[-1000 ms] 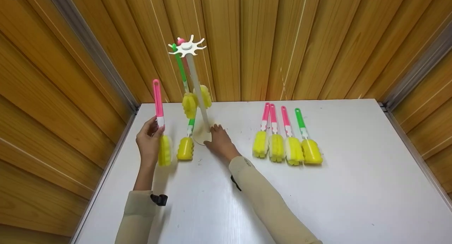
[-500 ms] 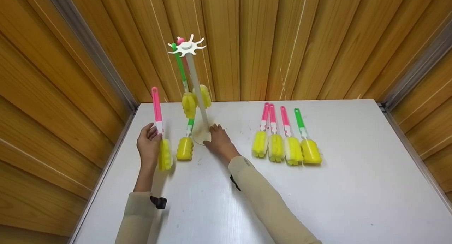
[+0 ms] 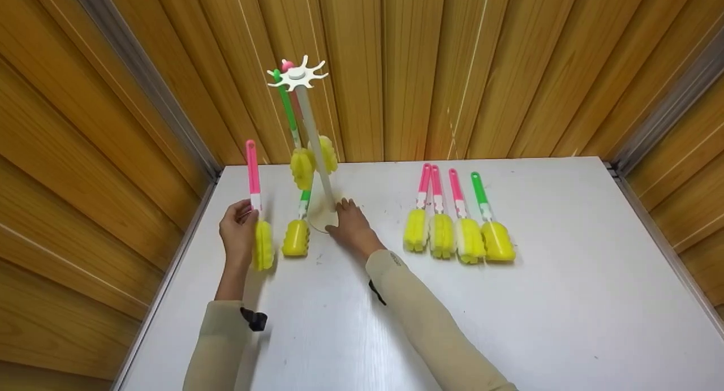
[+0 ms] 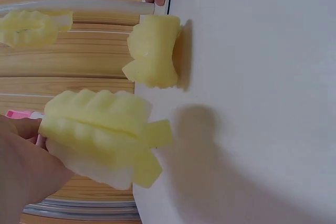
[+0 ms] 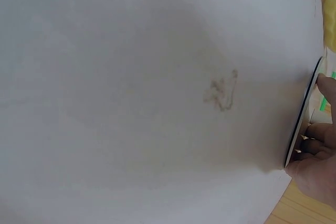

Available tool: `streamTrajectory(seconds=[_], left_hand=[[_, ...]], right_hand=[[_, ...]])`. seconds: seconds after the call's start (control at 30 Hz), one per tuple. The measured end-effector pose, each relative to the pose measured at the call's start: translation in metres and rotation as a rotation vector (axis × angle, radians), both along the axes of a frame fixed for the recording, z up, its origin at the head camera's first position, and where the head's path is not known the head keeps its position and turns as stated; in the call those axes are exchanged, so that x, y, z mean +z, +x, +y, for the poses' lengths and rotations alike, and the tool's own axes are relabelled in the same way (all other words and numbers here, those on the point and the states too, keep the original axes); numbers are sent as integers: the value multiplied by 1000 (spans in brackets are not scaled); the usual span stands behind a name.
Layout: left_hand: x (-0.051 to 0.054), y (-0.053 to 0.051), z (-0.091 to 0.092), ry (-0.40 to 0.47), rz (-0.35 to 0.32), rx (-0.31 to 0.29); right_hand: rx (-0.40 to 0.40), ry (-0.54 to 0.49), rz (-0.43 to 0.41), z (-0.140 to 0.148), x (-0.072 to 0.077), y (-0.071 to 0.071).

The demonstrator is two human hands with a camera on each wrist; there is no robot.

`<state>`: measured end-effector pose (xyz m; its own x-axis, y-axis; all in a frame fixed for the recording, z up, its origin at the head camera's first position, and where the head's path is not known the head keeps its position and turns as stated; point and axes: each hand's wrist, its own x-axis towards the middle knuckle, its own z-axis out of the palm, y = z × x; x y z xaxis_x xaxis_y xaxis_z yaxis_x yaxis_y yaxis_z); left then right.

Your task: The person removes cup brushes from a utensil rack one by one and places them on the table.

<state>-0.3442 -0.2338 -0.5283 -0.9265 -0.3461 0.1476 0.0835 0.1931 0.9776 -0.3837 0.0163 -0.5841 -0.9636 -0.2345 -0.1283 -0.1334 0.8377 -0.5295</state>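
Left hand is pinching a pink-handled sponge brush above the worktop, while right hand, thumb and fingers apart, is pressing the base of a white stand holding two hanging brushes, a green-handled brush lying between, four others lying rightward.

Sponge brushes, eight in all: five with pink handles, three with green handles; white stand, one; white tabletop, one; left hand, one; right hand, one; beige sleeves, two; black wrist-worn devices, two
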Motion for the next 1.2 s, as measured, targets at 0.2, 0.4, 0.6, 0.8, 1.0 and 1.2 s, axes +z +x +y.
streamTrajectory(seconds=[0.2,0.4,0.6,0.8,1.0,1.2], left_hand=[[0,-8,1,15,-69,0],[1,-25,7,17,-164,-21],[0,-40,10,35,-250,-42],[-4,-49,7,94,-278,-48],[-10,-57,8,76,-299,-81],[-18,-60,10,50,-351,-36]], right_hand=[[-13,-6,-39,0,1,1],[-28,-17,-54,2,2,-1],[-22,-13,-39,2,1,1],[-28,-42,-41,0,3,3],[-6,-6,-11,1,4,2],[-30,-39,-52,0,4,3]])
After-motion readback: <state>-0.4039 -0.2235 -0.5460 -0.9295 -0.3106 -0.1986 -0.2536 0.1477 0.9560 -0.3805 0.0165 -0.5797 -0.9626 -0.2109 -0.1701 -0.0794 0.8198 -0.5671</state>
